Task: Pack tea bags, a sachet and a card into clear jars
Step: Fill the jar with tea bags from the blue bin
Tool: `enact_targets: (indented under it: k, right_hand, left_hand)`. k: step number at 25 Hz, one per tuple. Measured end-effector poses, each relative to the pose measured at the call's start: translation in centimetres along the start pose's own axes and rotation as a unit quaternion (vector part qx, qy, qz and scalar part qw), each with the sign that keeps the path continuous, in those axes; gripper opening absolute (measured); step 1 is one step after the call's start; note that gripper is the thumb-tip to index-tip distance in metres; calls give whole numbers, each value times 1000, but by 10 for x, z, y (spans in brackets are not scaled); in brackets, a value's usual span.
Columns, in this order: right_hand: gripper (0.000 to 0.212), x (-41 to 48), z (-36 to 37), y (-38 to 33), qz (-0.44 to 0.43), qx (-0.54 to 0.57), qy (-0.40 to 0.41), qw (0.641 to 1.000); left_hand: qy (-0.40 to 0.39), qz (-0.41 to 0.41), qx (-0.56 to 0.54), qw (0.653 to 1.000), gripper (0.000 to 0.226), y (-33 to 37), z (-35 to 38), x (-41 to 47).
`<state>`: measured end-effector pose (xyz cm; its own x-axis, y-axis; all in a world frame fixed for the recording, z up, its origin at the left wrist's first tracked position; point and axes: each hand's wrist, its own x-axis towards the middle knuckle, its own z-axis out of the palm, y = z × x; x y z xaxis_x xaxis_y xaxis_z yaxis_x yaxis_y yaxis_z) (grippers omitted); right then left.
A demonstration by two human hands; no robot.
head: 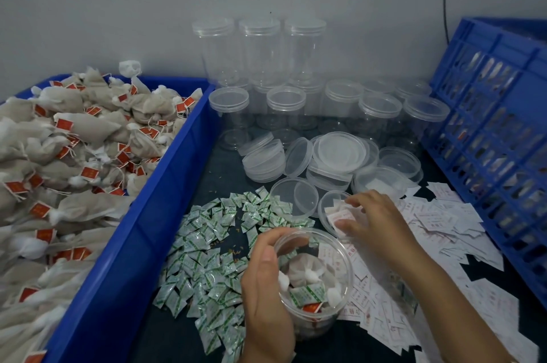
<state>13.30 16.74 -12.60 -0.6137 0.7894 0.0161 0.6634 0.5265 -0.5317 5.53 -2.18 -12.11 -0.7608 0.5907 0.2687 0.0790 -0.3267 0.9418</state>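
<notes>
My left hand point(266, 282) grips an open clear jar point(340, 256) near the front of the table. Inside it lie several tea bags point(302, 271) and a green-and-white sachet point(306, 294). My right hand point(376, 220) reaches over a loose clear lid point(327, 203) and pinches a white card point(339, 216) with red print at its fingertips. A heap of loose sachets point(213, 253) lies left of the jar. Loose cards point(444, 229) are spread to the right.
A blue bin point(165, 185) heaped with tea bags point(59, 155) fills the left side. Empty lidded jars point(284, 96) stand at the back by the wall, with loose lids point(340, 152) in front. A blue slatted crate point(497, 132) stands at the right.
</notes>
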Motion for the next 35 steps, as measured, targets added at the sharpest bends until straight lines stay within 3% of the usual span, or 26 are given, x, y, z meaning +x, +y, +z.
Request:
enact_targets:
  k: [3,6,10,13,20,24,27,29,32,35]
  right_hand:
    - [43,3,4,1,2,3,7,1000]
    - [20,3,4,-1,0,-3,0,1000]
    - [20,-2,4,-3,-17,-8,3,1000]
    - [35,-4,5,-2,-40,-28,11,999]
    - [19,-4,2,-2,-45,-32,-14,998]
    - [18,-17,-15,-12,-26,119,30,992]
    - [17,-40,-43,-35,-88,293,56,950]
    - [20,-57,-58,-53,-146,360,3,921]
    - [24,-74,-64,-71,-184,281,-109,936]
    - [24,-78,-64,-75,-205,167,-117,957]
  left_hand:
    - [0,-2,-2,1000,38,-2,0,0]
    - [-2,0,-8,1000,39,-2,0,0]
    - [-9,-2,-12,1000,39,-3,0,0]
    - [-18,3,-14,1000,39,-1,-1,0]
    - [-21,8,3,1000,39,-2,-1,0]
    - [-26,0,3,1000,39,-4,-2,0]
    - [-18,-4,-1,1000,37,-5,-2,0]
    - [-10,-1,-9,1000,35,-4,-2,1]
    - [-11,-7,-30,999,36,1,0,1]
    - [-23,-5,-41,999,34,2,-1,1]
